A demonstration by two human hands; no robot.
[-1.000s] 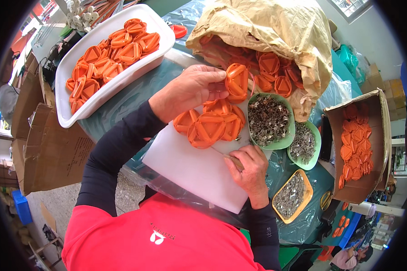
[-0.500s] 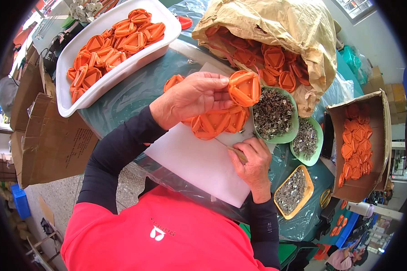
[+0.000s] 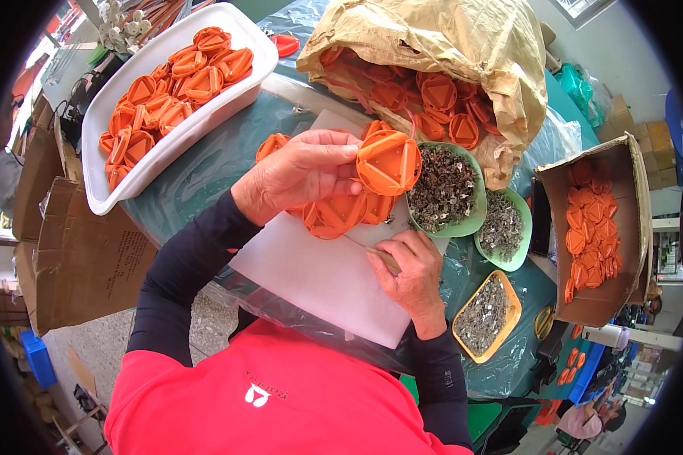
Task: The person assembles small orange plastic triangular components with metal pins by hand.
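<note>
The brown paper sack [image 3: 463, 38] is the largest container, slumped beyond the far end of the white board [image 3: 303, 280], its mouth full of orange parts. The white tub [image 3: 205, 119], left of the board, holds a heap of more such parts (round frames, each with a triangle inside). Well to the board's right, a cardboard box [image 3: 631, 220] contains another orange batch. The larger green bowl [image 3: 467, 226], at the board's right edge, is filled with small dark and silvery bits; the smaller green bowl [image 3: 526, 236], farther right, and the yellow dish [image 3: 513, 311], right of the board's near part, hold greyer bits.

A loose pile of orange parts [image 3: 334, 216] lies on the board's far half. Near it, the left hand [image 3: 300, 171] pinches the held orange part [image 3: 389, 162] by its rim, raised over the board's far end. The right hand [image 3: 416, 273], lower over the board's right side, is closed around a slim tool's handle [image 3: 388, 260].

A second ago, the held part appeared as a narrower oval; now its triangular face shows more fully. The right hand has kept its grip.
</note>
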